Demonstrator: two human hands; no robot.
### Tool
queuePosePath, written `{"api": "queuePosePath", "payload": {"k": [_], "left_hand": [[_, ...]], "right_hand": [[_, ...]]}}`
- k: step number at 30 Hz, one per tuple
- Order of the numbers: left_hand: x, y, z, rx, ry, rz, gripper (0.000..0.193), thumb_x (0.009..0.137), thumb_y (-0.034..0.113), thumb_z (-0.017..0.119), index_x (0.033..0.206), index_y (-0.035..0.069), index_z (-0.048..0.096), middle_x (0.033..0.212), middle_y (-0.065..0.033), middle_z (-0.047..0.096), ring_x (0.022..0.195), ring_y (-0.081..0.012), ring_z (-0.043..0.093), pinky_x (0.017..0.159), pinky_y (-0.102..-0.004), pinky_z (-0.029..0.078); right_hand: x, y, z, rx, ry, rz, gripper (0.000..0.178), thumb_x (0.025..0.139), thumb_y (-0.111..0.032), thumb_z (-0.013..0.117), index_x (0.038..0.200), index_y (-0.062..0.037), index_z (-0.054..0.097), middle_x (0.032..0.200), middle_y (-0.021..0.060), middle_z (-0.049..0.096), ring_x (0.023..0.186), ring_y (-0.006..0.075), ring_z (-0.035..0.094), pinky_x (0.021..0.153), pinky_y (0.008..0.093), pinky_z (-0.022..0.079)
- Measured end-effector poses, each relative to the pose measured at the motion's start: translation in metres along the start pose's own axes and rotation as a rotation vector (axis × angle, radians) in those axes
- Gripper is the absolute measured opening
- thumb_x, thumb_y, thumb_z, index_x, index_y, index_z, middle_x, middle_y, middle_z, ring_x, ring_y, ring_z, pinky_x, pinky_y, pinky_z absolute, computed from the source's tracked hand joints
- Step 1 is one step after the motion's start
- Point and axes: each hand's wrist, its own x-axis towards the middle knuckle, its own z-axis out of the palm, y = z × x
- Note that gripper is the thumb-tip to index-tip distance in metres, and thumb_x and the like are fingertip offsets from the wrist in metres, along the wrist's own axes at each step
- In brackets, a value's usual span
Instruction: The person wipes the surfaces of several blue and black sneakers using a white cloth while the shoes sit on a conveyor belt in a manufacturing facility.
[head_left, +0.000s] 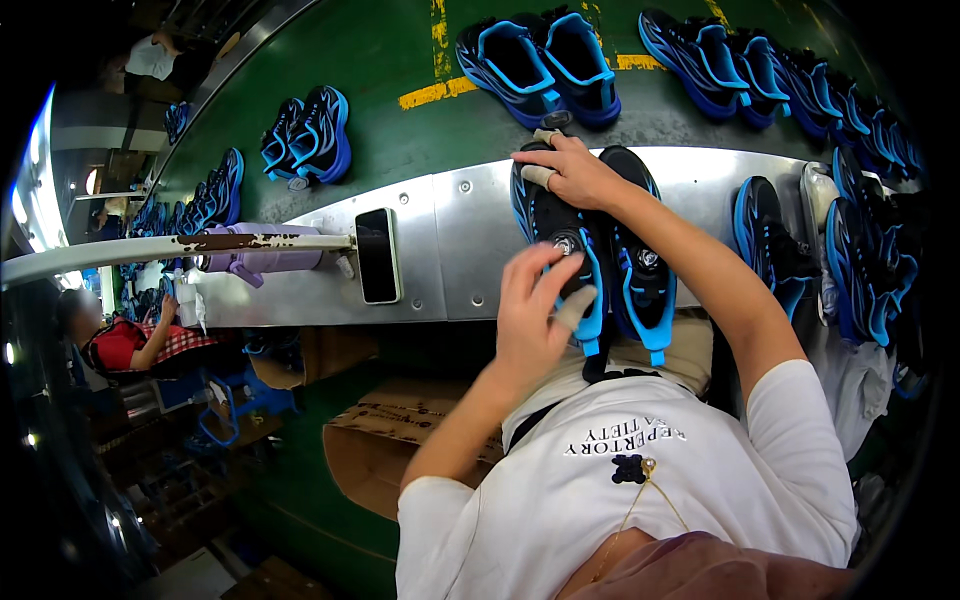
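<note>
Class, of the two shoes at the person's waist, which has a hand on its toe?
The left shoe: the right hand is on its toe, unlike the right shoe.

- Right hand (pixel 580 178) on the black-and-blue shoe (pixel 545 212), far end
- Left hand (pixel 530 315) at its dial (pixel 566 243)
- Phone (pixel 377 256) left, on metal tabletop (pixel 440 275)
</note>
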Motion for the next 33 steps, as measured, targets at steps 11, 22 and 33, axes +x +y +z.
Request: {"api": "queuePosePath", "payload": {"k": [11, 22, 33], "left_hand": [[-0.016, 0.006, 0.012, -1.438, 0.051, -0.956, 0.022, 0.097, 0.016, 0.051, 0.106, -0.004, 0.055, 0.105, -0.0116, 0.059, 0.110, -0.0278, 0.058, 0.079, -0.0313, 0.050], [-0.017, 0.005, 0.037, -0.450, 0.036, -0.514, 0.018, 0.088, -0.001, 0.050, 0.102, 0.002, 0.061, 0.091, -0.0096, 0.060, 0.085, -0.0259, 0.060, 0.073, -0.0325, 0.047], [-0.012, 0.006, 0.011, -1.351, 0.044, -1.096, 0.023, 0.098, 0.011, 0.047, 0.106, -0.009, 0.055, 0.105, -0.0180, 0.060, 0.110, -0.0294, 0.059, 0.084, -0.0318, 0.055]], "right_hand": [[0.000, 0.009, 0.004, -0.015, 0.017, -0.005, 0.034, 0.093, -0.036, 0.051, 0.124, -0.0263, 0.062, 0.141, 0.0241, 0.039, 0.127, 0.0439, 0.036, 0.108, 0.0460, 0.030], [-0.004, 0.006, 0.000, -0.001, 0.085, 0.024, 0.035, 0.092, -0.035, 0.054, 0.125, -0.0244, 0.060, 0.136, 0.0267, 0.041, 0.125, 0.0449, 0.036, 0.107, 0.0469, 0.030], [-0.062, -0.051, -0.077, 0.118, -0.470, -0.296, 0.040, 0.075, -0.017, 0.074, 0.114, -0.0173, 0.068, 0.090, 0.0088, 0.051, 0.091, 0.0242, 0.052, 0.080, 0.0340, 0.043]]}}
